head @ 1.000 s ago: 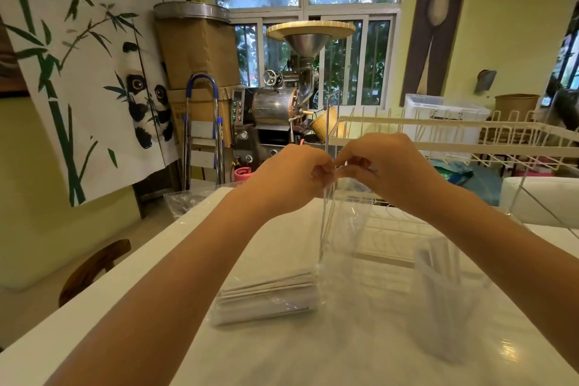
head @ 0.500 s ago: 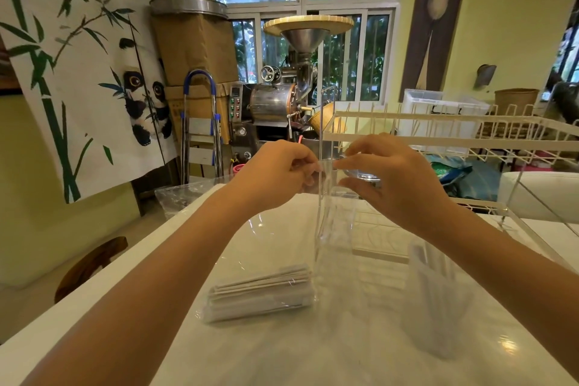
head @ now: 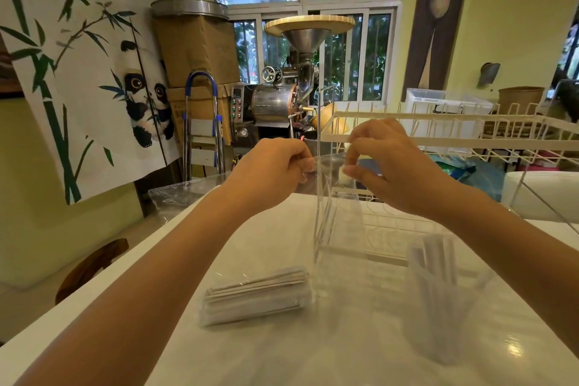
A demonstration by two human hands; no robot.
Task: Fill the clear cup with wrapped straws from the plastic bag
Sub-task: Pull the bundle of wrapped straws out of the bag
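Note:
A clear plastic bag [head: 340, 226] hangs upright over the white table [head: 282, 351]. My left hand [head: 275, 171] pinches its top left edge and my right hand [head: 385, 163] pinches its top right edge, so the mouth is pulled apart. The bag looks almost empty. A bundle of white wrapped straws [head: 255, 296] in clear film lies flat on the table below my left forearm. The clear cup [head: 437, 301] stands at the right front with several wrapped straws upright in it.
A white wire rack [head: 451, 131] stands at the table's far right. Another clear plastic bag [head: 175, 197] lies at the far left corner. Beyond the table are a metal roaster [head: 275, 103], a step ladder [head: 202, 128] and a wooden chair [head: 91, 266] at the left.
My hands have moved apart, from touching at the bag's top to holding its two edges, and the bag's mouth has spread. The view has shifted slightly.

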